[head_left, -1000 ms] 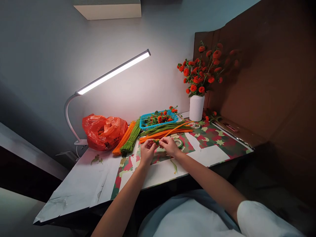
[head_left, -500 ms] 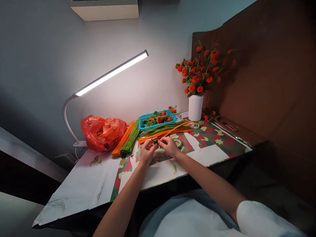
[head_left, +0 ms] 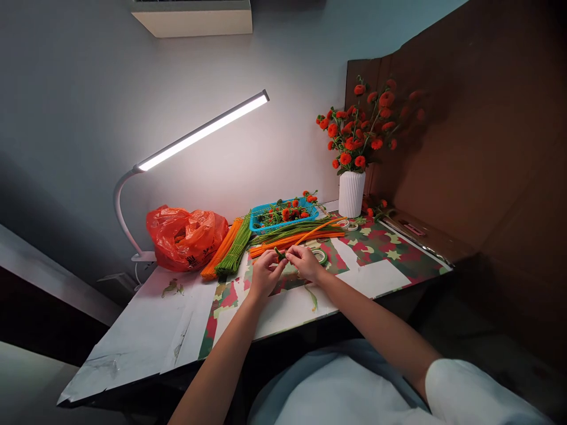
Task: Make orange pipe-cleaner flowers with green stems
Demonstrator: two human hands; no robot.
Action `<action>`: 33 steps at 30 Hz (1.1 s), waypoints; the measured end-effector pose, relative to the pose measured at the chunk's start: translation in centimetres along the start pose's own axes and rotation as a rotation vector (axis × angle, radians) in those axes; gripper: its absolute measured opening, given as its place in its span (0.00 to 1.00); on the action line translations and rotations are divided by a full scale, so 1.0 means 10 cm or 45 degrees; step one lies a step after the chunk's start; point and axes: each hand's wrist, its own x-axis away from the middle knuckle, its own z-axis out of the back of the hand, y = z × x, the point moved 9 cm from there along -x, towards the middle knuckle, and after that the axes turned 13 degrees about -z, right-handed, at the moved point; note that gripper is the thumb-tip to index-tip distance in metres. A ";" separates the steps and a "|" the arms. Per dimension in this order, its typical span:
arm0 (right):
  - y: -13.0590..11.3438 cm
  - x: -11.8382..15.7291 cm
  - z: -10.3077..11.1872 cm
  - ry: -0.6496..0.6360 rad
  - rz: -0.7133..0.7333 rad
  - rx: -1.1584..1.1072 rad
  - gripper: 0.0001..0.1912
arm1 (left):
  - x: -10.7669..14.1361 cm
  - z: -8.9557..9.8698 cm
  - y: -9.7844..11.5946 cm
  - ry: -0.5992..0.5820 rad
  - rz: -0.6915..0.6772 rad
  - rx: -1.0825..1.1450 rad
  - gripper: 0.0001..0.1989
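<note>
The small green piece between the hands is partly covered by fingers, and its exact shape is too small to tell. The top of the white box on the wall is cut off by the upper edge. The contents of the red bag cannot be made out.

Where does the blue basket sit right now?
In the head view, the blue basket is at the back of the table, right of the orange plastic bag and left of the white ribbed vase.
</note>
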 end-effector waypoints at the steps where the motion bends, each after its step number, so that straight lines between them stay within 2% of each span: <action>1: 0.00 0.00 0.00 -0.002 -0.007 -0.007 0.09 | 0.00 0.00 0.00 0.000 -0.001 -0.008 0.09; 4: 0.00 0.00 0.00 -0.004 -0.022 -0.017 0.10 | 0.01 -0.01 -0.05 0.018 0.063 0.093 0.10; 8: 0.00 -0.01 0.02 0.019 -0.021 -0.015 0.11 | 0.04 -0.08 -0.16 0.070 0.228 0.368 0.18; 10: 0.03 -0.03 0.04 0.029 -0.051 -0.018 0.13 | 0.04 -0.09 -0.17 0.088 0.249 0.434 0.19; 14: 0.09 -0.04 0.06 0.044 -0.135 -0.015 0.14 | 0.04 -0.08 -0.17 0.106 0.240 0.447 0.17; 17: -0.01 0.00 0.16 0.189 -0.034 0.017 0.05 | 0.06 -0.09 -0.21 0.090 0.297 0.400 0.18; 18: -0.06 0.03 0.18 0.212 0.027 0.031 0.06 | 0.07 -0.09 -0.23 0.083 0.321 0.377 0.19; 21: -0.17 0.05 0.11 0.132 0.161 0.088 0.13 | 0.11 -0.13 -0.26 0.045 0.408 0.373 0.19; 25: -0.14 0.01 0.03 -0.037 0.144 0.038 0.07 | 0.19 -0.26 -0.31 -0.019 0.592 0.569 0.19; 29: -0.15 0.01 0.01 -0.168 0.119 -0.164 0.14 | 0.25 -0.33 -0.39 0.050 0.771 0.836 0.18; 33: -0.27 0.08 0.03 -0.169 0.191 -0.107 0.15 | 0.25 -0.34 -0.42 0.079 0.839 0.936 0.16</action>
